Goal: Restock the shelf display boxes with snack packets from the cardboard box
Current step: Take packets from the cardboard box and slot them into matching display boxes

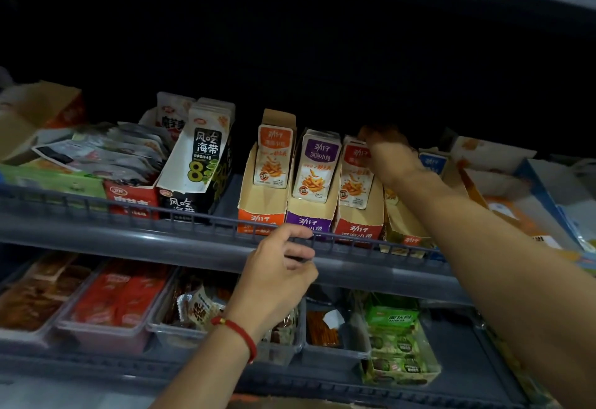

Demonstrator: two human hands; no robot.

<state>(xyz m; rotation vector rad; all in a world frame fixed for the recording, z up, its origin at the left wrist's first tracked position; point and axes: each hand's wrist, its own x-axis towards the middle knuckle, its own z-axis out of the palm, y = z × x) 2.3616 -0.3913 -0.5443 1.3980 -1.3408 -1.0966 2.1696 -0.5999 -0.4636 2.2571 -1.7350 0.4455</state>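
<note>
At 1 o'clock, my right hand (387,150) pinches the red-topped snack packets (356,179) in their red cardboard display box (358,225); my left hand (280,266), loosely curled, holds nothing at the grey wire shelf rail (129,212).

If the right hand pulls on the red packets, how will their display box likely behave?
The red display box is probably light: thin card, few red packets inside. It may slide or tip rearward, though neighbouring boxes and the shelf rail should steady it. The right hand is at the packet tops.

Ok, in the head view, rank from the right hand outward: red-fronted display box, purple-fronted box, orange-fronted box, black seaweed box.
1. Red-fronted display box: under the right hand, which touches its packets.
2. Purple-fronted box: next leftward.
3. Orange-fronted box: further left.
4. Black seaweed box: farthest left.
</note>
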